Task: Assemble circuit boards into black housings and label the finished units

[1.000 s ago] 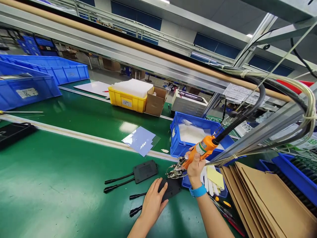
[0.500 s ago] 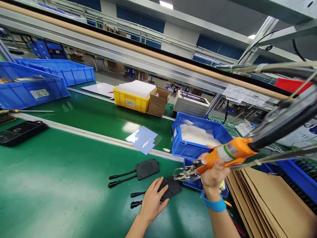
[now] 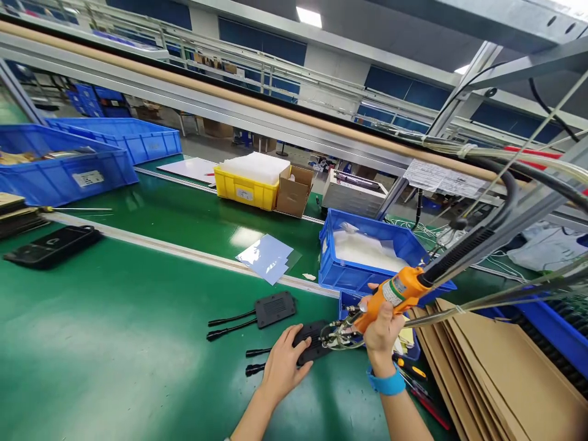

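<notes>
My left hand (image 3: pixel 287 361) rests over the cable end of a flat black plastic box (image 3: pixel 315 344), its fingertips and thumb gripping it against the green bench. Two short black cables with connectors (image 3: pixel 255 369) stick out to the left beneath that hand. My right hand (image 3: pixel 383 331), with a blue band on the wrist, is wrapped round an orange power screwdriver (image 3: pixel 392 294). The tool's metal tip end (image 3: pixel 337 335) is at the right part of the box; whether it touches a screw cannot be made out. Just behind lies a second black box (image 3: pixel 275 309) with two cables.
Blue bins (image 3: pixel 367 245) stand behind and partly under the screwdriver. Cardboard sheets (image 3: pixel 500 367) and hand tools (image 3: pixel 427 401) lie on the right. Blue film sheets (image 3: pixel 266 257) and a yellow bin (image 3: pixel 248 190) are farther back. A black case (image 3: pixel 52 245) sits at left. Hoses hang at right.
The screwdriver in my right hand has come down and left, bringing its tip end over the box. My left hand stays on the box. The view has shifted slightly.
</notes>
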Motion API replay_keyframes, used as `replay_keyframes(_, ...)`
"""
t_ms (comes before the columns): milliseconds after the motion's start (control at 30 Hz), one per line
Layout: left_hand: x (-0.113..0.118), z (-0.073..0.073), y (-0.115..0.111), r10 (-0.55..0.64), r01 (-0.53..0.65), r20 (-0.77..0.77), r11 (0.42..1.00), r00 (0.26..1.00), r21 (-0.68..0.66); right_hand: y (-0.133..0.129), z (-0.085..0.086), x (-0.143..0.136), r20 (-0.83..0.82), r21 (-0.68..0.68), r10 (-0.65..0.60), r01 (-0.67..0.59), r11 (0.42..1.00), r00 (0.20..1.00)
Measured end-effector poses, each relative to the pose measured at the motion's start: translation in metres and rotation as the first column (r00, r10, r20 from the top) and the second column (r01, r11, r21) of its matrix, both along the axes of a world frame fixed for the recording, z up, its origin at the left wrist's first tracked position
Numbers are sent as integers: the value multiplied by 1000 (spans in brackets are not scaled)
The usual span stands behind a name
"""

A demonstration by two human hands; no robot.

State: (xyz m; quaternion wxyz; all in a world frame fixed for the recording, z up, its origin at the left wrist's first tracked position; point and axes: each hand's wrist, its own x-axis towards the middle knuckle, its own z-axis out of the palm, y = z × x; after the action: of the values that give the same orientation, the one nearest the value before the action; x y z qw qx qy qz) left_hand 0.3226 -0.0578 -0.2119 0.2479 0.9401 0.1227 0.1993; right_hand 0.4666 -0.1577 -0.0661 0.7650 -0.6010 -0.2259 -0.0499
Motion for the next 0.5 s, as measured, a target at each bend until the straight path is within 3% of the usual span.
replay_keyframes(167,1,2,-1,-1,1,0,999,1000,-32,2,-3,1,56,-11,-36,36,999,998)
replay_keyframes(500,1,-3,-3,20,-22,-22,994,1000,-108,4,-20,-6,18,26,35,-35,999,999)
